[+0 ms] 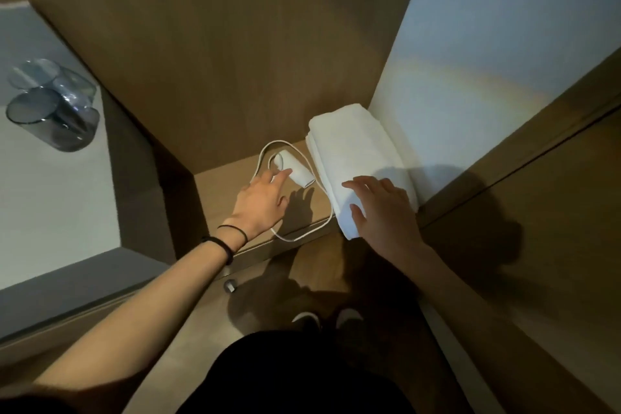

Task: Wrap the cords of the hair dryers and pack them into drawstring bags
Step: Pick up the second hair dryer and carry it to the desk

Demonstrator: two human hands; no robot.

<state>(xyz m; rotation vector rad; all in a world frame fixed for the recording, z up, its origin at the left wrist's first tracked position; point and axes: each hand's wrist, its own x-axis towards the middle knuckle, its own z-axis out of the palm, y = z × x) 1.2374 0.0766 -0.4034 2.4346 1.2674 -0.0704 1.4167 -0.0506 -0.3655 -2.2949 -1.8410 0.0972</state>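
Observation:
A white hair dryer lies on a wooden shelf in a recess. Its white cord loops loosely around it and runs to the shelf's front edge. My left hand reaches over the shelf with straight fingers, the fingertips touching the dryer's body. My right hand hovers with spread, relaxed fingers over a folded white towel lying right of the dryer. No drawstring bag is visible.
Two smoky glass tumblers stand on a light counter at the left. A wooden back panel and a pale wall enclose the shelf. A small metal knob sits below the shelf front. My shoes show on the floor below.

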